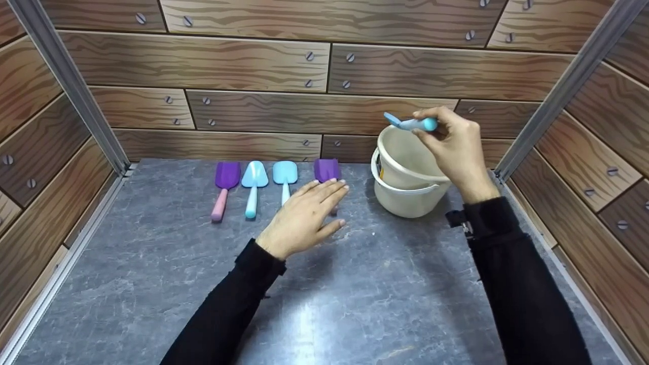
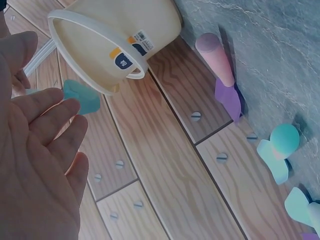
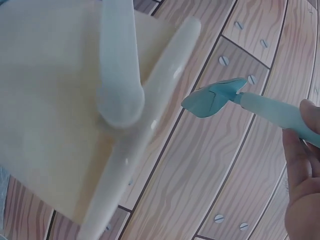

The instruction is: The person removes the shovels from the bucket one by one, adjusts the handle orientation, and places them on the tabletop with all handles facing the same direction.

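My right hand (image 1: 451, 144) pinches a small light-blue toy shovel (image 3: 272, 111) by its pale handle, between thumb and fingers. It holds the shovel over the rim of a white bucket (image 1: 410, 200); in the head view the blade points left. A white handle curves low around the bucket's near side, and a label shows in the left wrist view. My left hand (image 1: 305, 218) is spread palm down with nothing in it. It hovers near a purple shovel (image 1: 327, 170), hiding most of that shovel's handle in the head view.
To the left, a purple shovel with a pink handle (image 1: 227, 175) and two light-blue shovels, one pointed (image 1: 254, 175) and one squarer (image 1: 285, 172), lie in a row on the grey tabletop (image 1: 152, 263). Wood-patterned panels (image 1: 253, 66) and metal posts (image 1: 557, 91) enclose three sides.
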Demonstrator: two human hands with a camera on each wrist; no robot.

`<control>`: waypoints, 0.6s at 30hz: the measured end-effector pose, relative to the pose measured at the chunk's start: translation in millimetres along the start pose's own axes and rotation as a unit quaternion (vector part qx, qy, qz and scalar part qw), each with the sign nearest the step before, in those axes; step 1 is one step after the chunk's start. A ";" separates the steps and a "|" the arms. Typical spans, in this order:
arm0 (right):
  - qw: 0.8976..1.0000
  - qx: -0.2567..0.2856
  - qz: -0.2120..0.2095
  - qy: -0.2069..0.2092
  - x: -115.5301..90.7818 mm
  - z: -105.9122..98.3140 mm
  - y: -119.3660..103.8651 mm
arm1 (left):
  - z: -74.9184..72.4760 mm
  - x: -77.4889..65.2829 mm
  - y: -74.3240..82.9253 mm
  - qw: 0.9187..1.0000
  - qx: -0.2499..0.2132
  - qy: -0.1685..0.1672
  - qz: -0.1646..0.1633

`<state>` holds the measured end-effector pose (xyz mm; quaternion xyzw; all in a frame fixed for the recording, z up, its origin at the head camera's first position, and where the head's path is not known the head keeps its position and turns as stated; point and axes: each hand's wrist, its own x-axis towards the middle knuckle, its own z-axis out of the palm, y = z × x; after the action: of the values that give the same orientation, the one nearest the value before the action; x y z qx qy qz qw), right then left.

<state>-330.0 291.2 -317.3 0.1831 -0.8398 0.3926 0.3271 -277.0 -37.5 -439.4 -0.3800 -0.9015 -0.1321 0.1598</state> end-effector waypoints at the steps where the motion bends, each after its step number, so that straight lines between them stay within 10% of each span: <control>1: 1.000 0.006 -0.003 0.001 -1.9 1.6 0.0 | -0.4 -0.1 -0.1 1.000 -0.001 0.000 -0.001; 18: 0.997 0.060 -0.040 0.006 -41.8 28.6 -5.5 | 0.6 -0.1 -1.8 0.999 -0.008 0.032 -0.008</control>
<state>-308.4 267.6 -357.0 0.2337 -0.8049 0.4298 0.3358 -278.4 -38.5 -440.2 -0.3694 -0.8978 -0.1530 0.1846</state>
